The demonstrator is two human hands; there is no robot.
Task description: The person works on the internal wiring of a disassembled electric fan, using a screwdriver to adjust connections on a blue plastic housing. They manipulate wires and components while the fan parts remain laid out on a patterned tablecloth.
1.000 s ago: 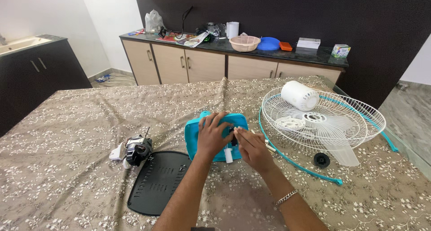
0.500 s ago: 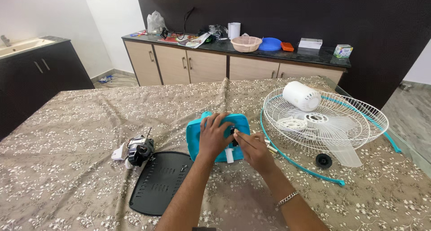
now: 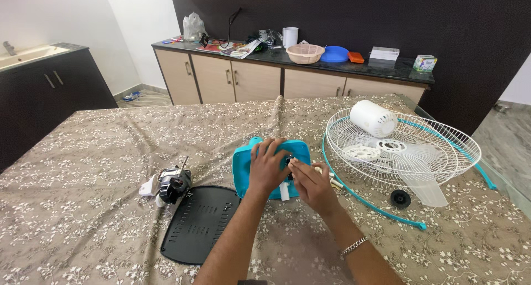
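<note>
we pressed our left hand (image 3: 269,166) flat on the teal fan base (image 3: 246,169), steadying it, while our right hand (image 3: 310,181) pinched a small part at its nearer right edge.

A glossy teal plastic fan base (image 3: 243,169) sits on matt, floral-printed brown cloth (image 3: 99,146). Beside it lie a matt black plastic vented cover (image 3: 196,224), a metal motor (image 3: 174,184) and a smooth white wire grille (image 3: 437,146).
</note>
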